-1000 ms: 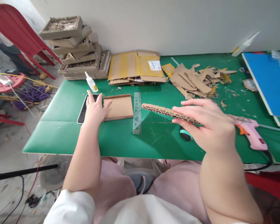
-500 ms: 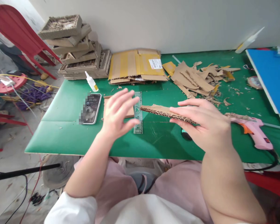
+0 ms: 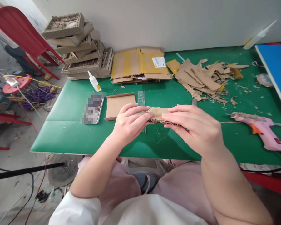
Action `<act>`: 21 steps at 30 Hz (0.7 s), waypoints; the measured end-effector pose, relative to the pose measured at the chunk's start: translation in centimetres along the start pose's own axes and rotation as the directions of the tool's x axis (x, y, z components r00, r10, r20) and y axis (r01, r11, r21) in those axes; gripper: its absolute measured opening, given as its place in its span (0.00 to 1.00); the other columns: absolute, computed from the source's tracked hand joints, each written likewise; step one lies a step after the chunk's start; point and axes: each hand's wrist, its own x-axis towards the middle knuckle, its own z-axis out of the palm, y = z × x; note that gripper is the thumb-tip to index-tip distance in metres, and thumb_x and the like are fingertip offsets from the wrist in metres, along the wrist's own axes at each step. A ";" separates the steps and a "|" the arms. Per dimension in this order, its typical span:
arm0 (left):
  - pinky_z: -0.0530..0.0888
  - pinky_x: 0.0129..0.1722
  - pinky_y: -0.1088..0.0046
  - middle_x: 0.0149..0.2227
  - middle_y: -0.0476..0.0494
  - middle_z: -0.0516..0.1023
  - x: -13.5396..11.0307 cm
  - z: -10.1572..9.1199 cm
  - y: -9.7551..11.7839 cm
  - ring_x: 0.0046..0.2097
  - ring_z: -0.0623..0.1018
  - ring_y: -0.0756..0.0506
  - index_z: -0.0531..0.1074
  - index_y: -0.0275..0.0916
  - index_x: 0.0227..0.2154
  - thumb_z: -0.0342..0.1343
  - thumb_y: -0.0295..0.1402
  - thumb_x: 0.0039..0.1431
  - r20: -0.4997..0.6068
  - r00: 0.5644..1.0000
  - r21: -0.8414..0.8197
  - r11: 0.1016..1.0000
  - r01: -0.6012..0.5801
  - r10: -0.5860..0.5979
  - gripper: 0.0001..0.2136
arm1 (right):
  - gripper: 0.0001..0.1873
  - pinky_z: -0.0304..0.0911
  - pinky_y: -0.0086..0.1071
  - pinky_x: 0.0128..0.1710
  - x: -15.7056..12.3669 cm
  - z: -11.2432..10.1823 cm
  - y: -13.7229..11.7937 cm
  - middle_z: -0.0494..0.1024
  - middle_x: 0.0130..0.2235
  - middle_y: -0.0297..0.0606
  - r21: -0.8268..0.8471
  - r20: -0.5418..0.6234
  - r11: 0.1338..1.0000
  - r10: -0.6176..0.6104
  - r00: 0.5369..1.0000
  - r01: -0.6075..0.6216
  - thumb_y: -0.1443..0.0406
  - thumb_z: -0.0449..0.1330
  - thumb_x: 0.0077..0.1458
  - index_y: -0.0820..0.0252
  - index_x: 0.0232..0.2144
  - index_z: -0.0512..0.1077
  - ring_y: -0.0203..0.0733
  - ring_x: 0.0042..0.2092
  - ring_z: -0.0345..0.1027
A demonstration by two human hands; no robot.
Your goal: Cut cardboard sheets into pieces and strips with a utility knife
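Both hands hold a long corrugated cardboard strip flat above the green table. My left hand grips its left end with the fingers curled over it. My right hand grips the rest of the strip, fingers laid along the top, hiding most of it. Under the strip lies a clear ruler. A flat cardboard rectangle lies just left of my left hand, and a phone lies further left.
A small glue bottle stands behind the phone. Stacked cardboard frames, flattened boxes and a heap of scraps line the back. A pink glue gun lies at right, near a blue board. Red chairs stand at left.
My left hand left the phone and the cardboard rectangle, swung right and closed on the strip's left end. My right hand kept hold of the strip and drew it slightly left.
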 end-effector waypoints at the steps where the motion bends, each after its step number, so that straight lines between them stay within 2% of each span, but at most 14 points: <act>1: 0.71 0.46 0.70 0.34 0.46 0.82 0.1 -0.2 0.1 0.41 0.80 0.49 0.71 0.38 0.38 0.51 0.33 0.63 0.007 1.000 -0.003 1.000 0.001 -0.001 0.06 | 0.07 0.71 0.36 0.44 0.0 0.0 0.0 0.81 0.34 0.32 -0.008 -0.016 1.000 -0.008 1.000 0.007 0.70 0.61 0.52 0.54 0.35 0.75 0.38 0.41 0.75; 7: 0.69 0.50 0.68 0.36 0.49 0.82 0.8 -0.7 0.7 0.45 0.80 0.48 0.71 0.41 0.39 0.51 0.31 0.63 0.059 0.998 -0.029 1.000 0.010 -0.008 0.05 | 0.08 0.69 0.36 0.47 -0.2 -0.7 0.1 0.81 0.35 0.30 -0.061 -0.039 0.998 -0.019 0.999 0.017 0.70 0.61 0.53 0.53 0.34 0.75 0.37 0.42 0.75; 12: 0.71 0.48 0.67 0.39 0.46 0.82 1.2 -0.3 1.5 0.47 0.78 0.46 0.72 0.39 0.38 0.51 0.33 0.63 0.147 0.989 -0.043 0.999 0.007 -0.001 0.06 | 0.10 0.70 0.37 0.46 -0.2 -0.1 -0.1 0.81 0.37 0.34 -0.022 0.002 0.996 -0.086 0.996 0.086 0.72 0.61 0.52 0.56 0.37 0.74 0.40 0.45 0.74; 16: 0.71 0.50 0.66 0.39 0.47 0.82 1.2 -1.2 0.9 0.47 0.79 0.47 0.72 0.40 0.38 0.48 0.31 0.64 0.186 0.982 -0.093 0.994 0.051 -0.033 0.08 | 0.16 0.68 0.39 0.49 -0.1 -0.4 -0.3 0.80 0.41 0.33 -0.015 -0.013 0.999 -0.050 0.999 0.050 0.71 0.61 0.51 0.52 0.44 0.72 0.42 0.48 0.72; 18: 0.72 0.48 0.65 0.39 0.48 0.81 1.1 -2.3 -0.2 0.45 0.79 0.47 0.73 0.41 0.35 0.51 0.33 0.62 0.100 0.983 -0.045 0.986 0.160 -0.155 0.06 | 0.25 0.67 0.42 0.52 0.0 -0.9 -0.1 0.77 0.48 0.37 -0.020 -0.104 1.000 0.019 0.994 -0.021 0.69 0.63 0.50 0.51 0.51 0.67 0.45 0.53 0.68; 19: 0.74 0.45 0.65 0.36 0.50 0.81 1.0 -2.8 -0.9 0.42 0.80 0.47 0.72 0.42 0.31 0.52 0.35 0.61 -0.019 0.965 0.000 0.965 0.262 -0.262 0.06 | 0.28 0.66 0.44 0.53 0.0 -1.0 0.0 0.74 0.52 0.40 -0.035 -0.156 0.997 0.065 0.986 -0.071 0.69 0.63 0.50 0.52 0.54 0.65 0.47 0.55 0.66; 20: 0.75 0.40 0.67 0.31 0.52 0.80 0.9 -3.3 -1.6 0.38 0.79 0.48 0.70 0.42 0.26 0.54 0.37 0.60 -0.178 0.907 0.034 0.919 0.393 -0.381 0.09 | 0.29 0.65 0.45 0.54 0.0 -1.1 0.2 0.73 0.53 0.43 -0.058 -0.203 0.992 0.102 0.974 -0.116 0.69 0.63 0.50 0.53 0.54 0.65 0.48 0.55 0.65; 21: 0.74 0.34 0.68 0.26 0.53 0.77 0.8 -3.7 -2.4 0.33 0.78 0.49 0.67 0.41 0.21 0.54 0.40 0.60 -0.347 0.808 0.024 0.857 0.514 -0.475 0.14 | 0.27 0.64 0.46 0.54 0.0 -0.9 0.3 0.73 0.53 0.45 -0.082 -0.220 0.985 0.128 0.967 -0.149 0.69 0.62 0.50 0.55 0.53 0.66 0.48 0.55 0.66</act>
